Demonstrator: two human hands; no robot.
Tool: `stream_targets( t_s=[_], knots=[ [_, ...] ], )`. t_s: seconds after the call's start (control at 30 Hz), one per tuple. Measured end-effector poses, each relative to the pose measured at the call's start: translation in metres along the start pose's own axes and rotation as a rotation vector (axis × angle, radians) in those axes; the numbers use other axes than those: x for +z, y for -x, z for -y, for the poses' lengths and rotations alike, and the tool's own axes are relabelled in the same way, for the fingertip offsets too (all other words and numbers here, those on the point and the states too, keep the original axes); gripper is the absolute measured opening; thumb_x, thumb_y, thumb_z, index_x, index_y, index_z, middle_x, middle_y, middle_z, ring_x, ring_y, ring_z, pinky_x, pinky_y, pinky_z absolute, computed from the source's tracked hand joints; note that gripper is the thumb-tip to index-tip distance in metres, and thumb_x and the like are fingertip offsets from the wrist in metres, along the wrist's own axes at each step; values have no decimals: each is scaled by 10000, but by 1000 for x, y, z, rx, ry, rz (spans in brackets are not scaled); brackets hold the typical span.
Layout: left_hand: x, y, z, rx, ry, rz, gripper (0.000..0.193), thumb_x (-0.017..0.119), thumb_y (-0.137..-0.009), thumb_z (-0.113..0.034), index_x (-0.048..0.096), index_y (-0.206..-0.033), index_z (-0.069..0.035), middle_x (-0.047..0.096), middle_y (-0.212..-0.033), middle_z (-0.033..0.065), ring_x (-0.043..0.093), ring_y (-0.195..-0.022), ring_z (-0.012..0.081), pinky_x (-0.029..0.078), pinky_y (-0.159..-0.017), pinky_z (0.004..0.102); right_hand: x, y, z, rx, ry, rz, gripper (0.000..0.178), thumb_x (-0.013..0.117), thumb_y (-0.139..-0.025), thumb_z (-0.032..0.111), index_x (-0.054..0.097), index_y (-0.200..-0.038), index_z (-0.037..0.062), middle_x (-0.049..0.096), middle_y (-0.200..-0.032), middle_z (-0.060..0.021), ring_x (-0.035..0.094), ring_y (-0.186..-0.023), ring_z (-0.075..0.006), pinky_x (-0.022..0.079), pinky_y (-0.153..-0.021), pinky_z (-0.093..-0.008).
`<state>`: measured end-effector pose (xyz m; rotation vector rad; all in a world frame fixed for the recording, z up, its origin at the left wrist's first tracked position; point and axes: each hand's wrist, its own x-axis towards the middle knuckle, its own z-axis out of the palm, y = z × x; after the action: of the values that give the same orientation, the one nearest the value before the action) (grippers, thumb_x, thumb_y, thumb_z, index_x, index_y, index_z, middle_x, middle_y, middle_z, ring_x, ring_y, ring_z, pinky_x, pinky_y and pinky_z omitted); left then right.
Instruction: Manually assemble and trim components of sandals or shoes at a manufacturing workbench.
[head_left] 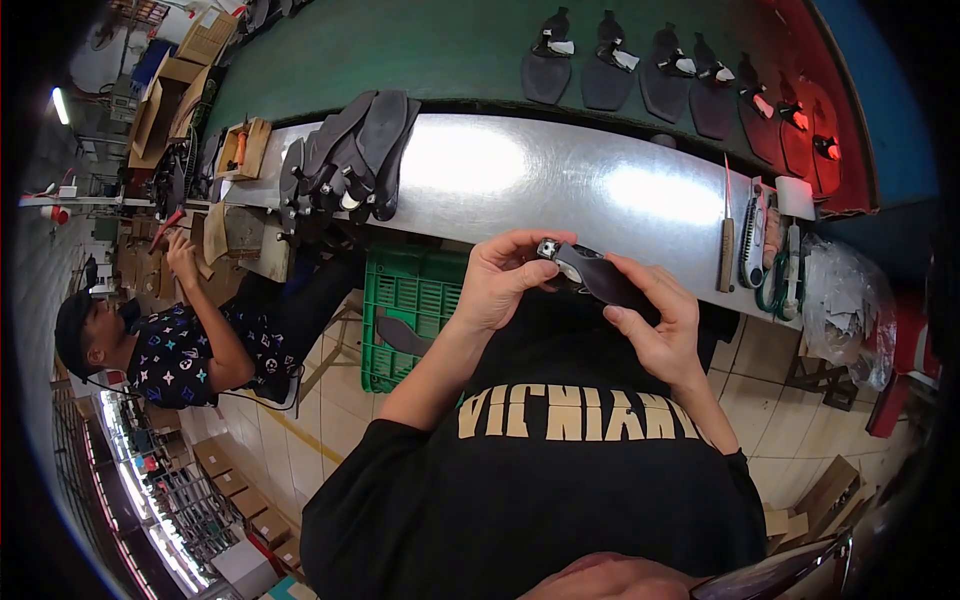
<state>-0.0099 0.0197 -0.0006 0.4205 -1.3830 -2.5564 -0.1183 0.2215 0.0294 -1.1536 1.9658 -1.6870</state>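
Angled inward, holding a sandal (pixel 607 279) between pinched left hand (pixel 496 283) and curled right hand (pixel 665 322); black, slim, apparently silver-tipped.

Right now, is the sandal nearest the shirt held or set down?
Held: left hand pinches the sandal at one end, right hand grips toward the other.

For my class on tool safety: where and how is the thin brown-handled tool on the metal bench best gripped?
Probably by its thicker handle, coming from the person's side: the tool lies with that handle toward the near edge of the metal bench, its slimmer shaft pointing away.
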Motion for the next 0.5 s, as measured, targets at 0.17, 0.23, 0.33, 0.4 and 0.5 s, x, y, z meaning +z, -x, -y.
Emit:
stream_targets(
  t_s=[0.17,0.23,0.33,0.4,0.5],
  knots=[
    [0,0,2,17,-11,8,292,656,-836,38,668,-1124,-11,684,-1140,130,680,-908,143,580,-720,242,0,1,-1,-4,-20,24,440,702,-751,4,647,-1188,-3,697,-994,-142,651,-856,-238,486,-797,-313],
    [0,1,2,13,-11,13,289,654,-832,41,669,-1116,-12,683,-1142,131,679,-911,142,576,-716,239,1,2,-3,12,-44,20,439,701,-752,0,648,-1188,-4,697,-1005,-142,650,-863,-238,487,-801,-311],
    [-1,1,1,14,-15,21,282,654,-827,44,671,-1103,-12,683,-1145,134,678,-917,143,569,-709,235,3,3,-4,1,-66,1,439,698,-751,-9,650,-1188,-1,698,-1009,-140,649,-873,-236,487,-807,-310],
    [-2,1,1,18,-18,23,277,655,-826,43,671,-1097,-11,683,-1145,136,678,-920,144,566,-706,233,3,3,-3,12,-67,10,442,698,-750,-11,649,-1189,0,698,-1014,-140,649,-876,-234,487,-809,-309],
    [-3,2,0,16,-13,28,287,662,-823,37,673,-1106,-9,683,-1143,137,676,-922,142,568,-714,234,4,3,-3,20,-66,21,445,699,-750,-10,649,-1192,0,698,-1010,-139,647,-874,-230,486,-807,-305]
  ],
)
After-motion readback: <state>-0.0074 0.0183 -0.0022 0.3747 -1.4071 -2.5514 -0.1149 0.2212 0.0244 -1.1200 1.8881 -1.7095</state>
